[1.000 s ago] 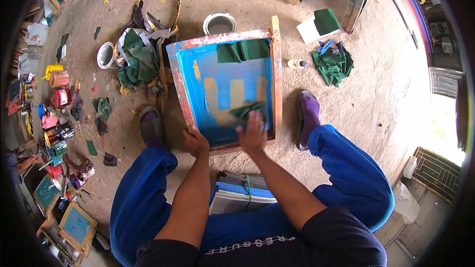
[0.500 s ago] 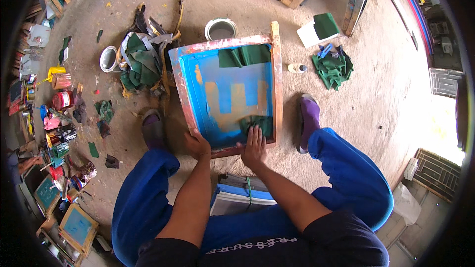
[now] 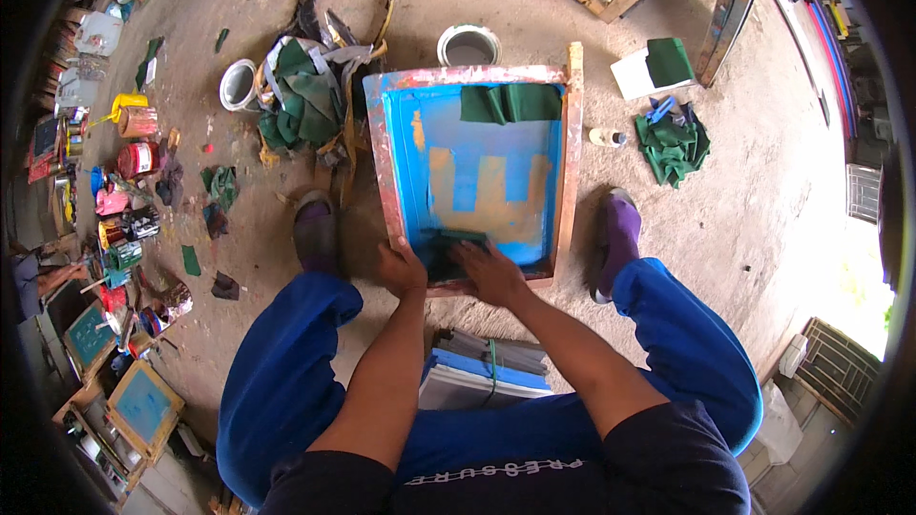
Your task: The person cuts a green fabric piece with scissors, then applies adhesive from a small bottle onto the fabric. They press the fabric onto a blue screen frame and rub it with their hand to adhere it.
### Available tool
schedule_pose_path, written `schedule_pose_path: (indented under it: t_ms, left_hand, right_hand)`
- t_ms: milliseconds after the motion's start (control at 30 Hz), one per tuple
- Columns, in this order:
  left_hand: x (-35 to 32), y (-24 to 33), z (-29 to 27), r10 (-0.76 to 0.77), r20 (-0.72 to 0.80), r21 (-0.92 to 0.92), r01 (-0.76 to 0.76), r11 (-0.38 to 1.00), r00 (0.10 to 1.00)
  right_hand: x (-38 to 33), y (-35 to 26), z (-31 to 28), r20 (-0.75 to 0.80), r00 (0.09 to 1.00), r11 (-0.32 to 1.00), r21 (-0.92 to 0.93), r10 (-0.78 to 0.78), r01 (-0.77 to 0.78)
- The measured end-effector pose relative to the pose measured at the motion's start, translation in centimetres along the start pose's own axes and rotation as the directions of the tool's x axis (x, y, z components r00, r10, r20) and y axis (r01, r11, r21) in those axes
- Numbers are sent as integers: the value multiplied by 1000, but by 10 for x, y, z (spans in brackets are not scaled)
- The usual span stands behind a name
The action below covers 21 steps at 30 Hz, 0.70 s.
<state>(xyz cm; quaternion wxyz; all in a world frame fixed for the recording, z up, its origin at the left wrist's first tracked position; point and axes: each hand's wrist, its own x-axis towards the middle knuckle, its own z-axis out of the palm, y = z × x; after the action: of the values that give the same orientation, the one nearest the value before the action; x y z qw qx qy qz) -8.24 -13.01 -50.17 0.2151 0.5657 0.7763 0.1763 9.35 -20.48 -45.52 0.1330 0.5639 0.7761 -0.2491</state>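
Your right hand [image 3: 489,272] flat, fingers spread, on dark green rag [image 3: 439,256], partly hidden. Your left hand [image 3: 405,272] clasps screen frame [image 3: 570,172], thumb over edge. Frame between your feet [image 3: 624,229]. Hours from frame's middle: rag and left hand at 7, folded green cloth [image 3: 510,103] at 1 on blue mesh [image 3: 465,181], open can [image 3: 468,46] beyond at 12, crumpled green cloth [image 3: 673,148] well apart at 3.

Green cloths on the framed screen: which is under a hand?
The near green cloth, by the lower left corner of the framed screen, with the right hand on it. The far green cloth, at the upper right, is untouched.
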Motion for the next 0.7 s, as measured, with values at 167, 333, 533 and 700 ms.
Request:
schedule_pose_path:
  t_ms: [167, 333, 533, 700]
  left_hand:
    - [-1, -4, -2, -4, 33, -3, 5, 1000, 999]
    - [0, -1, 0, -64, 72, 17, 63, 998, 995]
    - [-1, -6, -2, -9, 52, 0, 9, 1000, 999]
    - [-1, 2, 0, 41, -41, -42, -43, 998, 998]
  right_hand:
    - [21, -5, 4, -363, 915, 984, 99, 177, -151]
    - [18, -13, 4, -160, 987, 997, 66, -19, 30]
    - [29, -18, 2, -398, 880, 963, 165, 262, -212]
    - [11, -29, -6, -32, 998, 978, 207, 45, -38]
